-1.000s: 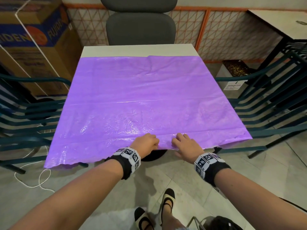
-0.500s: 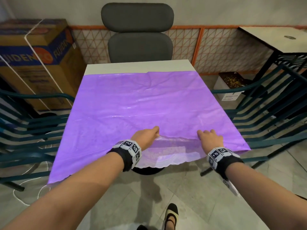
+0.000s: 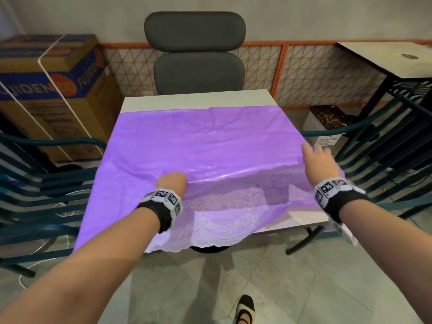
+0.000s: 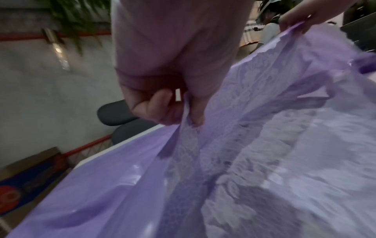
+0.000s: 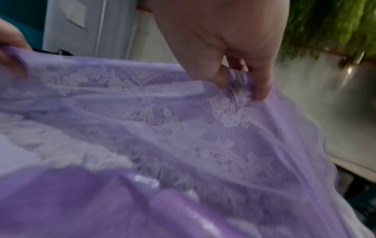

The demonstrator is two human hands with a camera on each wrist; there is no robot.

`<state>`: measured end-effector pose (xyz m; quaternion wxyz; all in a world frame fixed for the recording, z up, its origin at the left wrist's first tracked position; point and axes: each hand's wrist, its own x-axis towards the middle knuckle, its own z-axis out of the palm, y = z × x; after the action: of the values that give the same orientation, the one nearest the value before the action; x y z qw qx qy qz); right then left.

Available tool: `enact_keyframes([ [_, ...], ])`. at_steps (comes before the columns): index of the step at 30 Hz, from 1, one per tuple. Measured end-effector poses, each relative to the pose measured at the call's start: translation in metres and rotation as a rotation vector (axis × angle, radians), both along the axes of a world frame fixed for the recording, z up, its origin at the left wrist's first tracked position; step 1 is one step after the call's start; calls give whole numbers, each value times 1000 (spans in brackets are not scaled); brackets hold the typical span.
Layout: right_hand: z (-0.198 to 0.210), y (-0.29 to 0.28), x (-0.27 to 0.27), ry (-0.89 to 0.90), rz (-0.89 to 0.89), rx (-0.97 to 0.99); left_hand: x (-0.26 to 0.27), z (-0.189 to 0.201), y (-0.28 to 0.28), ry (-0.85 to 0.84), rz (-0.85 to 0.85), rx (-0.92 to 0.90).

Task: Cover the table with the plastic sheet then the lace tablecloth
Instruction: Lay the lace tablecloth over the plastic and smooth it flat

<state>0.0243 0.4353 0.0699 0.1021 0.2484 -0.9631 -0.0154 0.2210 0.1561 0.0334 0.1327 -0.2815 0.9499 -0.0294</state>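
Observation:
A shiny purple plastic sheet (image 3: 198, 146) covers most of the white table (image 3: 198, 99); a bare strip shows at the far edge. Its near edge is raised in a ridge between my hands. White lace tablecloth (image 3: 222, 220) shows under that ridge, its scalloped hem hanging over the near table edge. My left hand (image 3: 171, 182) is fisted on the raised edge near the middle. My right hand (image 3: 318, 160) holds it at the right side. In the left wrist view my left hand (image 4: 162, 111) pinches lace (image 4: 254, 112) against purple plastic. The right wrist view shows my right hand (image 5: 240, 77) pinching the lace (image 5: 183, 120) the same way.
A grey office chair (image 3: 196, 66) stands behind the table. Stacked teal chairs flank it on the left (image 3: 35, 195) and right (image 3: 385, 148). A cardboard box (image 3: 51, 90) sits back left, a small box (image 3: 327, 127) and a second table (image 3: 385, 59) back right.
My hands were together at the near edge; they have spread apart, the right one going right and away. The sheet's edge has come up, and lace now shows beneath it.

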Motion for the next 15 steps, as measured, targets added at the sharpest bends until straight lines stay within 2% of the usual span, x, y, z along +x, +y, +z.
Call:
enact_keyframes([
  [3,32,-25,-16,224,131,-35,-6,23,-27,21,148,-3],
  [5,43,-38,-21,307,148,-41,-10,41,-44,79,243,0],
  [7,49,-45,-25,277,90,-97,-12,58,-60,132,318,10],
  [11,48,-50,-29,-20,-162,-135,-10,77,-84,215,405,75],
  [13,52,-59,-28,-32,-193,-157,-16,87,-87,310,429,126],
  [15,60,-70,-35,50,-163,-166,-27,106,-91,467,507,168],
])
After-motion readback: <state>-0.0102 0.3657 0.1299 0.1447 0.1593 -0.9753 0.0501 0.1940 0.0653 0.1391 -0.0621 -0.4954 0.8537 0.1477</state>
